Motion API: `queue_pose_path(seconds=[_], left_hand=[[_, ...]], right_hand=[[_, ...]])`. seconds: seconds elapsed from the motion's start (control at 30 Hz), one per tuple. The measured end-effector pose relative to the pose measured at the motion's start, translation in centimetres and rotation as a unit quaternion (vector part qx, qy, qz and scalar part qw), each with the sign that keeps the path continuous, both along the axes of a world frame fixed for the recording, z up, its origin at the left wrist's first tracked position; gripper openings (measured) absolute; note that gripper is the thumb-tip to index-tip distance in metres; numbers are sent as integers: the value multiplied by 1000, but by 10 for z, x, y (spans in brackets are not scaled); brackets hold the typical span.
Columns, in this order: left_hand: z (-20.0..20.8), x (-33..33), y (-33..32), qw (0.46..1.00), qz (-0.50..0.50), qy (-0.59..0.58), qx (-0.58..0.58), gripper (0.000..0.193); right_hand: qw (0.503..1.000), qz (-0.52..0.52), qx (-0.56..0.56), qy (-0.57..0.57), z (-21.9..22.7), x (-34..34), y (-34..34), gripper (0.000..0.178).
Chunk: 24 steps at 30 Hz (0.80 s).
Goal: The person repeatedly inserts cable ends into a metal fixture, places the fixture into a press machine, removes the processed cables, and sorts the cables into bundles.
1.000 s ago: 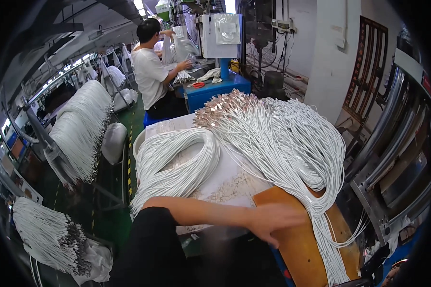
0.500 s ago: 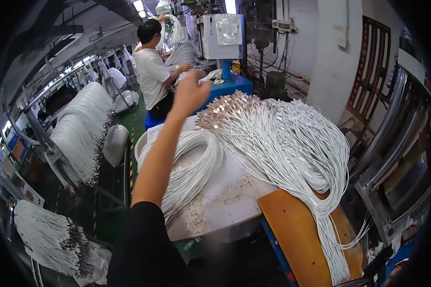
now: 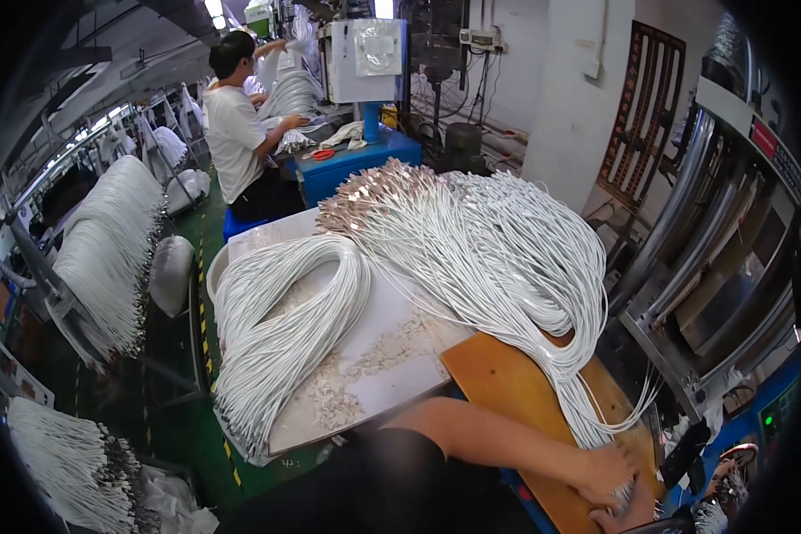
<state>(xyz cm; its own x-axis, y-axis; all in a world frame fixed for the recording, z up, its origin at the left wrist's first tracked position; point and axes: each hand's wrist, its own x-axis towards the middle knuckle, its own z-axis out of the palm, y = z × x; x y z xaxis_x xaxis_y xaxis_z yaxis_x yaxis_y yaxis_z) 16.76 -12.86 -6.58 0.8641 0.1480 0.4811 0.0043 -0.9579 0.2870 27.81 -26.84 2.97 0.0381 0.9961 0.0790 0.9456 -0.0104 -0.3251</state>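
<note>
A long tail of white cables (image 3: 578,405) runs down from a large heap over the orange-brown board (image 3: 498,365). My left arm reaches across from the left, and my left hand (image 3: 607,472) is closed over the lower part of this tail. Just below it, my right hand (image 3: 630,514) grips the same cables close to their ends, partly cut off by the picture's lower edge. Hands and fingers hide most of the cable ends. The heap (image 3: 472,240) has copper-brown connector ends at its far left. A separate looped bundle of white cables (image 3: 285,311) lies to the left.
A pale table (image 3: 400,374) with scattered scraps holds the heap. To the right stands a machine with metal columns (image 3: 676,222). At the far left, cables hang on a rack (image 3: 107,258). A person in a white shirt (image 3: 240,133) works beside a blue bench (image 3: 356,169) with red-handled scissors (image 3: 322,154).
My left hand has come down from above the far side of the table to the cable tail at lower right. My right hand has come into view. The view has turned rightward.
</note>
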Motion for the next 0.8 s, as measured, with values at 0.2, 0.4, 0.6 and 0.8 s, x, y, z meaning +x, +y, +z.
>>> queue_pose_path(seconds=[0.2,0.4,0.6,0.8], left_hand=[[16,-45,32,992,78,87,-52,63],[41,-19,83,959,-110,189,-179,40],[22,-22,83,953,-122,127,-245,30],[35,-30,66,968,-23,79,-237,23]], right_hand=[[987,-113,-117,-11,11,50,-38,70],[994,67,72,-42,18,6,28,42],[985,-103,-130,56,-28,18,63,42],[933,153,309,-102,-48,31,70,37]])
